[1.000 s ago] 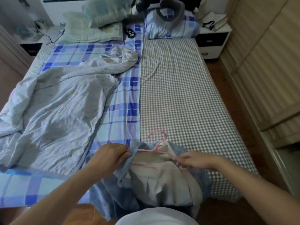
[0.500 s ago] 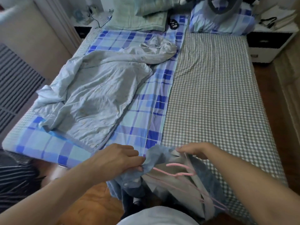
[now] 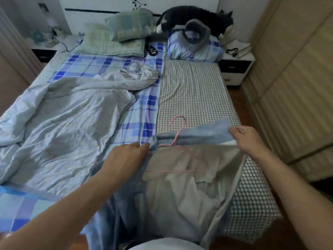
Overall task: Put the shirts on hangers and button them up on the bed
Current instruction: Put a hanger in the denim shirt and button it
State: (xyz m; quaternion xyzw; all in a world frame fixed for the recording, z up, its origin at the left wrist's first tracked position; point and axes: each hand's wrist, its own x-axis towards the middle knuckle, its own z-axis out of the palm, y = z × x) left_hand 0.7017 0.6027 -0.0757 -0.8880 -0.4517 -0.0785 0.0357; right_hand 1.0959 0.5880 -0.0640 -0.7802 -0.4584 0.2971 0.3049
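While we look down from our head camera along a bed (image 3: 189, 91), both of our bare arms reach forward over its near end. Our left hand (image 3: 126, 156) pinches the left end of a blue shirt (image 3: 196, 134) collar, fingers curled round the folded cloth. Our right hand (image 3: 246, 139) grips the right end of the same collar, fingers closed on the fabric edge. Between our two hands the collar is stretched out roughly level, and the shirt lies open on the foot of the bed, its pale grey inner side facing up and its lower part hanging over the near edge. A thin pink hanger (image 3: 177, 127) rests inside the shirt: its hook sticks out above the collar onto the grey checked sheet (image 3: 194, 98), while its shoulders and bottom bar lie on the pale lining. We cannot tell whether any buttons are done up.

To the left, a rumpled pale blue quilt (image 3: 59, 123) covers much of a blue plaid sheet (image 3: 144, 109). At the head of the bed sit a green pillow (image 3: 129, 26), a plaid pillow (image 3: 194, 49) with a grey neck cushion (image 3: 198, 32) on it, and a black and white plush toy (image 3: 194, 15). White nightstands stand on either side, and a pale wardrobe (image 3: 297, 87) runs along the right.
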